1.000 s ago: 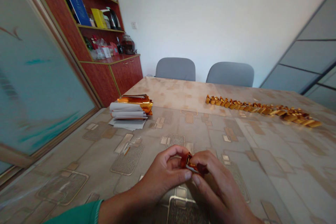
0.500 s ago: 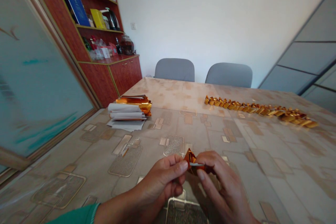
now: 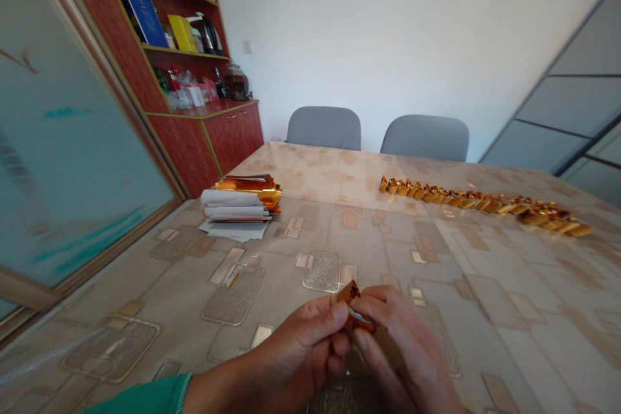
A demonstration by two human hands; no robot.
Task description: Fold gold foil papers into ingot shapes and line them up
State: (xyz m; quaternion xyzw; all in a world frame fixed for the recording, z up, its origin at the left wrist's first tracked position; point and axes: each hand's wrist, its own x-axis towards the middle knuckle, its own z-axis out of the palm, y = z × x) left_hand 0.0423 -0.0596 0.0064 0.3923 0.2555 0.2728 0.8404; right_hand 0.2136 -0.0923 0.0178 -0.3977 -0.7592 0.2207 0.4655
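Note:
Both my hands are low at the centre of the view, pinching a small folded piece of gold foil paper point(image 3: 354, 306) between their fingertips. My left hand point(image 3: 301, 343) grips it from the left, and my right hand point(image 3: 405, 343) closes over it from the right, hiding most of it. A stack of white-backed paper sheets point(image 3: 235, 210) lies ahead to the left, topped by gold foil sheets point(image 3: 250, 185). A long row of folded gold foil pieces point(image 3: 485, 203) runs across the far right of the table.
The table has a beige patterned cover point(image 3: 388, 252). Two grey chair backs point(image 3: 376, 132) stand beyond its far edge. A red wooden cabinet point(image 3: 204, 136) with bottles and a kettle stands at the back left, and a large glass-fronted panel point(image 3: 72, 142) fills the left.
The foil piece and my hands sit slightly lower than before, and the foil has turned a little between my fingers. The stack and the row have not moved.

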